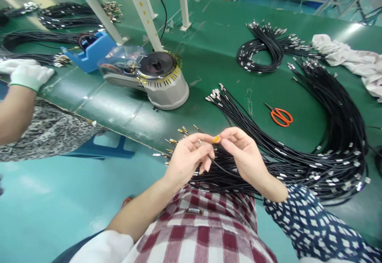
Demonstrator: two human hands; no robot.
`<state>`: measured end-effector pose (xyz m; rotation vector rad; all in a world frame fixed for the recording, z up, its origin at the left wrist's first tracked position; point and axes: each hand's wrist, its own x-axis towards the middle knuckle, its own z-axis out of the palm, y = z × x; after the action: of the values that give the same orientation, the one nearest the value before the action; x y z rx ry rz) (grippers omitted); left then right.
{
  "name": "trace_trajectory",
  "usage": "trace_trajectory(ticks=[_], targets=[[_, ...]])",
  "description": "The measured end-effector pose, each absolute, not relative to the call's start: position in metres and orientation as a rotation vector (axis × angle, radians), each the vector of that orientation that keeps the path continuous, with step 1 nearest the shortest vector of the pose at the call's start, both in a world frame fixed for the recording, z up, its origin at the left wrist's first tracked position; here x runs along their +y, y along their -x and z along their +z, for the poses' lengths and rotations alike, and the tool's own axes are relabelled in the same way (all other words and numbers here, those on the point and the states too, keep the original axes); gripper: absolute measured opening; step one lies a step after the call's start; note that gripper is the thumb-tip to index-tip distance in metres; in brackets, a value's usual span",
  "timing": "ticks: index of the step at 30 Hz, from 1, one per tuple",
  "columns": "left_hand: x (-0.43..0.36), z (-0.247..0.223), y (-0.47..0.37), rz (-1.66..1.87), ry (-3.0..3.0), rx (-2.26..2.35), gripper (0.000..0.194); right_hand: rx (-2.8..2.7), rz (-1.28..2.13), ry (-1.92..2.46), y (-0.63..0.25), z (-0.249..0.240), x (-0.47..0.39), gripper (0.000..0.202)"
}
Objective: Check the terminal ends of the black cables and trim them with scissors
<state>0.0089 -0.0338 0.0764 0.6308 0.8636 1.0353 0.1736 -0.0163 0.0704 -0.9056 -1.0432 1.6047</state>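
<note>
My left hand (188,153) is closed on the end of a black cable (222,168), which hangs down from its fingers toward the right. A small piece of yellow tape (216,139) is between the fingertips of both hands. My right hand (245,153) pinches the tape's right side between thumb and finger. Beneath my hands lies a large bundle of black cables (286,171) with white labels, curving away to the right. Several cable ends with yellow tape (173,140) stick out left of my left hand.
A round tape dispenser (168,92) stands ahead on the green table (209,64), beside a blue tape holder (89,54). Orange-handled scissors (281,117) lie right of centre. Behind are coiled cables (259,56) and white cloth (343,52). A co-worker's gloved hand (30,76) rests at left.
</note>
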Motion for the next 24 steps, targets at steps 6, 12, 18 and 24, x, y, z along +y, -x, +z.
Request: trace_trajectory(ticks=[6,12,18,24], targets=[[-0.032,0.078,-0.011,1.056,-0.658,0.946,0.021,-1.279,1.335,0.996,-0.179,0.07,-0.021,0.004],[-0.032,0.078,-0.008,1.054,-0.729,1.0,0.022,-1.366,1.257,1.06,-0.191,0.069,-0.023,0.004],[-0.03,0.077,-0.009,0.967,-0.727,0.975,0.024,-1.391,1.284,1.014,-0.188,0.067,-0.023,0.008],[-0.028,0.07,-0.011,1.0,-0.679,0.957,0.03,-1.588,1.087,1.059,-0.189,0.067,-0.023,0.01]])
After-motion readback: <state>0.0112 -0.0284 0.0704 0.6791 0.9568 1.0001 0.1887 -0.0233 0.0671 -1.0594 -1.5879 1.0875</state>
